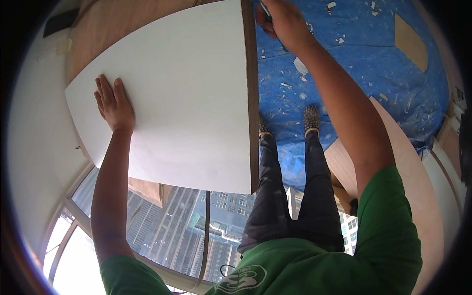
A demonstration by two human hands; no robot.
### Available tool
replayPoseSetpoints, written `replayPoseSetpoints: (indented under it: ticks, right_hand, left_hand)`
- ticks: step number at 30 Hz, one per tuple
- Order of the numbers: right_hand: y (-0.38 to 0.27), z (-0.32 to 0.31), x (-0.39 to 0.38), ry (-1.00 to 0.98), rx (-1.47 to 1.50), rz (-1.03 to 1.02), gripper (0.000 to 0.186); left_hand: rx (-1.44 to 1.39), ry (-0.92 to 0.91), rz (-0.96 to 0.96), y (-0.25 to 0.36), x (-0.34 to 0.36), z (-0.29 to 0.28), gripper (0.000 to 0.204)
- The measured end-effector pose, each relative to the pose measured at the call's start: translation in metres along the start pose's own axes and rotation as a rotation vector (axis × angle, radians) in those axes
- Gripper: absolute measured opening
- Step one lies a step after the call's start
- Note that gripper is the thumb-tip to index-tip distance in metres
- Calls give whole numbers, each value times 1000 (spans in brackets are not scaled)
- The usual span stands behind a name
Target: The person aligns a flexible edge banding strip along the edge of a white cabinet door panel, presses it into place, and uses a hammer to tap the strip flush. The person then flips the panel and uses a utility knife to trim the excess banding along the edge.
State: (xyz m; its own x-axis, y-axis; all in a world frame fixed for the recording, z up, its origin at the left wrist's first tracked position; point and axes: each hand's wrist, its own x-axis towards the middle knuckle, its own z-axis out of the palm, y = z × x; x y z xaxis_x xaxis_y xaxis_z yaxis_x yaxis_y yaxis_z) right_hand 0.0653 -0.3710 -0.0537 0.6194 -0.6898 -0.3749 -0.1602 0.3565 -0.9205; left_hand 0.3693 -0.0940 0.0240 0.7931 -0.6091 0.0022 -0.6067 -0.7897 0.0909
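Observation:
A large white board (187,98) with a brown right-hand edge (250,98) lies before me. My left hand (115,105) rests on its white face, palm down, with the fingers stretched out and a little apart. At the far end of the brown edge, my right hand (289,27) is closed around a slim dark and grey tool (267,11). One end of this tool pokes out past the fingers towards the board's edge, and a dark tip shows below the hand. Its exact kind cannot be made out.
Beneath the board is a brown wooden surface (105,24). Blue sheeting (354,73) covers the floor, strewn with white scraps and a tan panel piece (411,43). A pale wood panel (408,167) leans on my right. Windows (182,226) lie behind, showing tall buildings.

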Motion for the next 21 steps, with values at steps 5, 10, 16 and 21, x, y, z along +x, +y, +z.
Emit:
replayPoseSetpoints:
  ticks: [5, 10, 16, 21]
  right_hand:
    - [-8, 8, 5, -34, -105, -207, 70]
    - [-9, 3, 3, -49, -192, -169, 68]
    - [11, 11, -23, -88, -275, -248, 72]
    - [13, 16, -63, -84, -282, -208, 68]
  left_hand:
    - [-1, 7, -3, 0, 2, 3, 76]
    - [-11, 15, -1, -1, 3, 3, 78]
    - [-29, 20, 3, -3, 4, 5, 80]
    - [-22, 18, -18, 0, 2, 4, 80]
